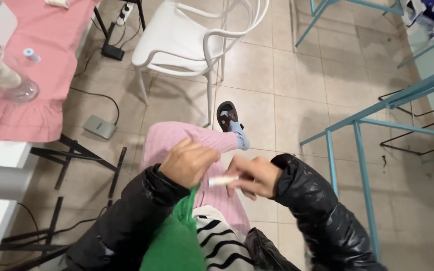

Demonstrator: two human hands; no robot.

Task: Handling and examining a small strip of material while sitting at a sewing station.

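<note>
My left hand (189,161) is closed over bright green fabric (179,236) that bunches in my lap below it. My right hand (254,175) pinches a small white stick-like object (223,180), whose tip points left toward the left hand. Both hands hover close together above my legs in pink ribbed trousers (177,138). I wear black shiny jacket sleeves and a black-and-white striped top (222,243). My foot in a black sandal and blue sock (229,120) rests on the tiled floor.
A white plastic chair (192,42) stands ahead. At left is a table with pink cloth (41,75), a glass vase (6,75) and a small blue spool (31,54). A grey foot pedal (99,126) and cables lie below. Teal metal frames (372,125) stand at right.
</note>
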